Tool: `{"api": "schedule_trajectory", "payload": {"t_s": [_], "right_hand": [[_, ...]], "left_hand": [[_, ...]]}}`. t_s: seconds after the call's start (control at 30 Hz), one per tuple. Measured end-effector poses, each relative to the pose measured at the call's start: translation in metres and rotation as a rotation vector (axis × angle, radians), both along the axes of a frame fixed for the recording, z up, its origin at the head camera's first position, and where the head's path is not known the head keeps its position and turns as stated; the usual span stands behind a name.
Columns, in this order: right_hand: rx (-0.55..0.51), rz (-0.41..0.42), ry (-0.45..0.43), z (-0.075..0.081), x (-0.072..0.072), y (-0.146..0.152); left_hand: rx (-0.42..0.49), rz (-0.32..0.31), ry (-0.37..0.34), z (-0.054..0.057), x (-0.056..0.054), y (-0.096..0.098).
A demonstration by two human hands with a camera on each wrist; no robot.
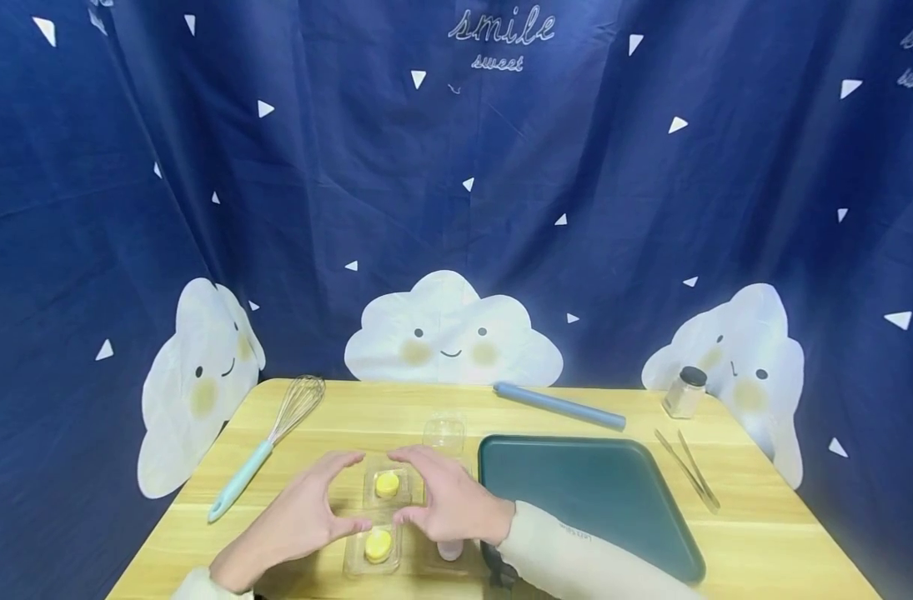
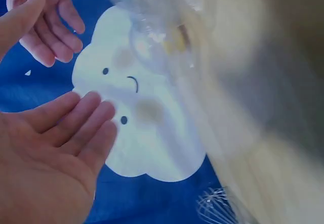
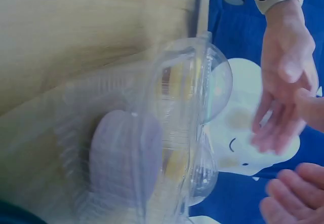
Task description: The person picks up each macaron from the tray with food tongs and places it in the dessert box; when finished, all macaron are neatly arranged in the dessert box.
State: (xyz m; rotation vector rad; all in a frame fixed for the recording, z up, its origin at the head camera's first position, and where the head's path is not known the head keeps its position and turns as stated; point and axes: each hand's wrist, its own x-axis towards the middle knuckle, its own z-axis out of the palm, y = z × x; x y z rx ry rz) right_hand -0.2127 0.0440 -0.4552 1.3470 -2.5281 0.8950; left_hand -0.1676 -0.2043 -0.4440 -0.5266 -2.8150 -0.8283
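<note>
Over the clear plastic boxes my left hand (image 1: 302, 512) and right hand (image 1: 456, 500) face each other, fingers and thumbs spread in loose curves. Neither holds anything. Between them lie two boxes, each with a round yellow sweet: a far yellow sweet (image 1: 387, 484) and a near yellow sweet (image 1: 378, 546). In the right wrist view the clear box (image 3: 167, 57) has domed bulges, and a pale purple oval piece (image 3: 124, 158) sits in a clear tray. My right hand partly hides that tray in the head view. The left wrist view shows my left palm (image 2: 61, 153) with relaxed fingers.
A whisk (image 1: 264, 454) lies at the left. Right of the hands is a dark green tray (image 1: 576, 500), with a blue-grey rod (image 1: 561, 404) behind it. Metal tongs (image 1: 692, 475) and a black-lidded jar (image 1: 684, 392) are at the right. A blue curtain (image 1: 456, 183) stands behind the table.
</note>
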Motion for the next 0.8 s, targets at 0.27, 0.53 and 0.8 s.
{"api": "schedule_trajectory", "payload": {"t_s": [0.27,0.53,0.8], "right_hand": [[-0.19,-0.038,-0.003,0.009,-0.018,0.006],[-0.396,0.02,-0.089,0.022,-0.044,0.015],[-0.494,-0.027,-0.16,0.03,-0.072,0.027]], "left_hand": [[0.171,-0.098,0.06,0.019,-0.018,0.004],[0.258,-0.214,0.166,0.037,-0.059,0.008],[0.22,-0.26,0.061,0.051,-0.097,0.023]]}}
